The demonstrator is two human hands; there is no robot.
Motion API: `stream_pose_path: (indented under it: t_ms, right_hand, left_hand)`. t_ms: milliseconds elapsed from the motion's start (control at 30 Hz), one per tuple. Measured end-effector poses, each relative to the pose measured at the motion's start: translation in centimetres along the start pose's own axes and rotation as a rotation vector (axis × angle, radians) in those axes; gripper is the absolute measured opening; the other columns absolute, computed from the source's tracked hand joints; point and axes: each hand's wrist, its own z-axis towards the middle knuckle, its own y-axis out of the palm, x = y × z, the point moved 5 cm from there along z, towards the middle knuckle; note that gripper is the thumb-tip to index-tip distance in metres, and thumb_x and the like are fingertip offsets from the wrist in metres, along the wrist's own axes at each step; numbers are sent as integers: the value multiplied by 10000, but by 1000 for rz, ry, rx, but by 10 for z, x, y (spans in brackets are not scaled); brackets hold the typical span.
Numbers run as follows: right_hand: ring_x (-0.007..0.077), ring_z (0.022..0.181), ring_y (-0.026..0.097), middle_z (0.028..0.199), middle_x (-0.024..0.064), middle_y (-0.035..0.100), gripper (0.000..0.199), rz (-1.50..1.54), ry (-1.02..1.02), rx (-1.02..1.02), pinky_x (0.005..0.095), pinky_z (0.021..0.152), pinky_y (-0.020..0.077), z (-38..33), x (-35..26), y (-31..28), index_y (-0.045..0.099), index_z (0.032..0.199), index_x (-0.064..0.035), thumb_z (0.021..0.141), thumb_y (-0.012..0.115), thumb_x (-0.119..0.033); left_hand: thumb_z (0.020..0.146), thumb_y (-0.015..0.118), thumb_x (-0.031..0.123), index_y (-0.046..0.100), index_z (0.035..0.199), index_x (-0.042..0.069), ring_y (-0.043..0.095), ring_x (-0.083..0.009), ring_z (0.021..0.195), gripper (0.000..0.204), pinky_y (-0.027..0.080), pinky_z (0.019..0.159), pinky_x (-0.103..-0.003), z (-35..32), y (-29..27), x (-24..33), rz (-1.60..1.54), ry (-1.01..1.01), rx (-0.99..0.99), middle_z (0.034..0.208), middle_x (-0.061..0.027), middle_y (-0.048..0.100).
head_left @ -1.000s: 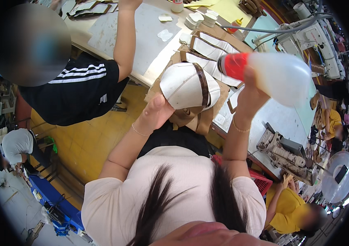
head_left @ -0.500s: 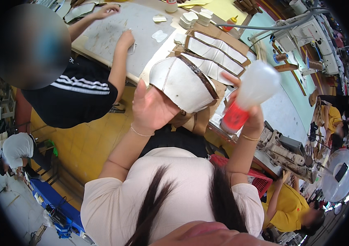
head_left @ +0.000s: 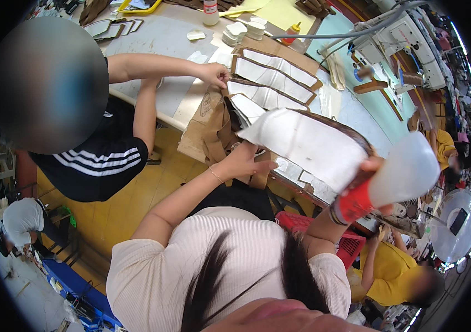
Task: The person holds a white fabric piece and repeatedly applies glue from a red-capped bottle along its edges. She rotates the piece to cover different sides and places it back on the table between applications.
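The bench (head_left: 163,97) runs across the top of my view, pale and long, with a sewing machine (head_left: 407,44) at its far right end. A co-worker in a black top with white stripes (head_left: 103,160) sits at my left; their hand (head_left: 216,74) rests on the edge of a row of white pieces with brown borders (head_left: 274,74) laid on brown card on the bench. Sheets of brown card (head_left: 208,124) hang over the bench's near edge, just above my left hand.

In front of me I hold up a large white panel (head_left: 304,146) with a dark brown rim, tilted down to the left, above the bench edge. My left hand (head_left: 244,163) supports its lower left end from beneath, fingers stretched out and lying close together, flat against the piece, not pinching.

My right hand (head_left: 365,185) is wrapped around the neck of a white squeeze bottle (head_left: 404,171), gripping it by its red cap (head_left: 351,202). The bottle lies tipped, cap pointing down and left, its body out to the right. The cap sits just beside the panel's right end; I cannot tell whether the two touch.

A person in yellow (head_left: 390,271) sits lower right, beside a red crate (head_left: 349,243).
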Motion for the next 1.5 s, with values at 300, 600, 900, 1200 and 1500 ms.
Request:
stream_pose_path:
  t_ms: [300,600,900,1200,1500]
  right_hand:
    - [335,870,606,1158,224,468,799,-156,-199,435,353,585,554,-81,-67,-39,341,1199,126,774,642,-480]
    - [294,906,618,1080,211,575,912,-399,-99,1042,421,780,529,-128,-59,-84,384,1239,121,683,656,-549]
    - [176,951,561,1298,124,447,806,-263,408,808,324,807,489,-85,78,-214,339,1309,24,722,671,-418]
    - [162,934,560,1036,91,584,553,-377,865,953,290,830,441,-127,210,-311,493,1164,43,804,627,-355]
    - [158,964,552,1117,76,542,575,-266,477,931,292,846,447,-63,157,-343,469,1207,19,825,608,-388]
  left_hand:
    - [807,619,288,472,1168,-17,532,-384,951,495,425,855,-399,1,13,-2,423,110,-193,1024,-222,561]
    - [889,513,354,313,1308,39,487,-312,1116,561,374,949,-363,31,-16,5,2,45,188,1212,-188,466]
    - [896,459,432,178,1405,58,508,-384,990,691,367,907,-410,126,-136,-36,659,197,415,1088,-237,521]
    - [887,440,443,182,1427,158,496,-412,958,662,335,931,-461,142,-139,-125,1098,64,292,864,-218,584]
    - [881,461,419,142,1434,209,548,-328,691,671,370,880,-429,236,-156,-82,1175,-47,239,730,-155,589]
